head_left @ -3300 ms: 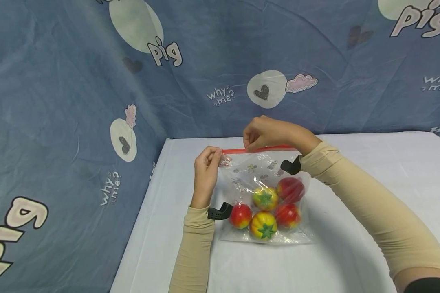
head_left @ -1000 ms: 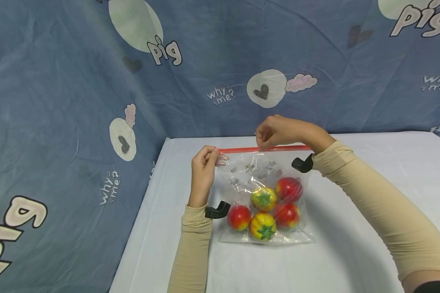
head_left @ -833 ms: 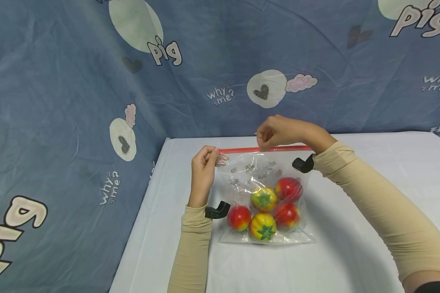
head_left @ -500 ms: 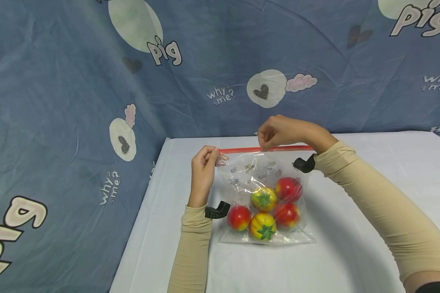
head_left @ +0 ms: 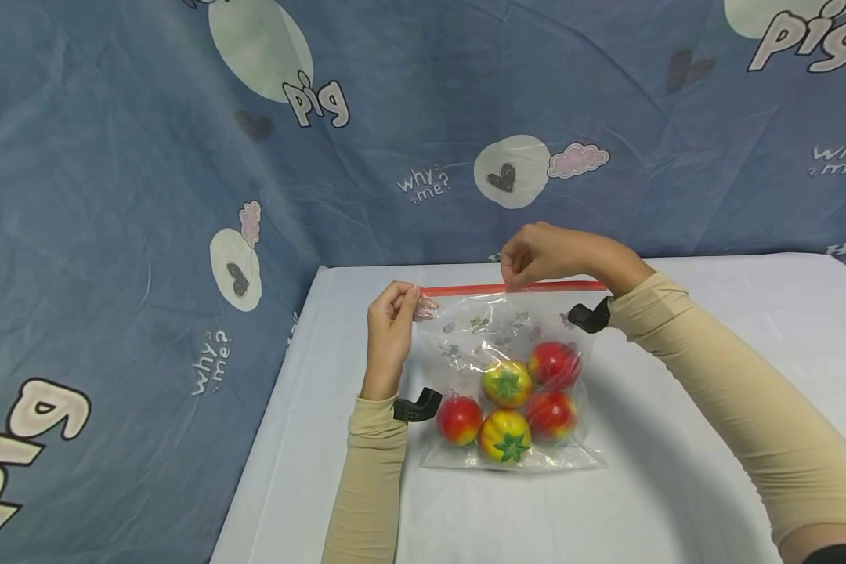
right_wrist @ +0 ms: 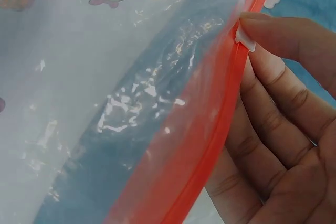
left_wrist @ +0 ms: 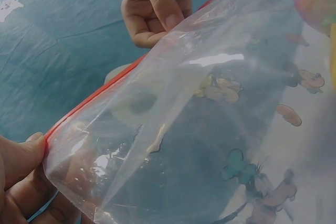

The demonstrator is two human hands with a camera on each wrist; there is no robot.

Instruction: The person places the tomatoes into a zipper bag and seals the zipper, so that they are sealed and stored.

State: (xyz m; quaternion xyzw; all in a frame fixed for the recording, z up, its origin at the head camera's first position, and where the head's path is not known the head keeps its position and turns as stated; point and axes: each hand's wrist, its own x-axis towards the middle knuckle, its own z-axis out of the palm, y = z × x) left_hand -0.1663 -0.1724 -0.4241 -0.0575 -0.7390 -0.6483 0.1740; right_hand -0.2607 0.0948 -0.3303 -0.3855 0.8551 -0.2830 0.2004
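Observation:
A clear zip bag (head_left: 465,337) with a red zip strip (head_left: 458,290) along its top lies on the white table, printed with small cartoon figures. Inside are several toy fruits: red ones (head_left: 460,420) blushed with yellow, and yellow ones (head_left: 505,435) with green star-shaped tops. My left hand (head_left: 389,333) pinches the bag's top left corner between thumb and fingers. Farther right on the strip, my right hand (head_left: 557,252) pinches a small white slider (right_wrist: 244,40), seen in the right wrist view, with the thumb on top and the other fingers curled behind.
The white-covered table (head_left: 747,337) runs up to a blue printed curtain (head_left: 395,117) at the back and left. Black wrist mounts (head_left: 417,405) sit on both beige sleeves (head_left: 377,478).
My right hand has slid rightward along the red strip, with only a slight shift in the last half second. My left hand and the bag's corner moved slightly left, then stayed put.

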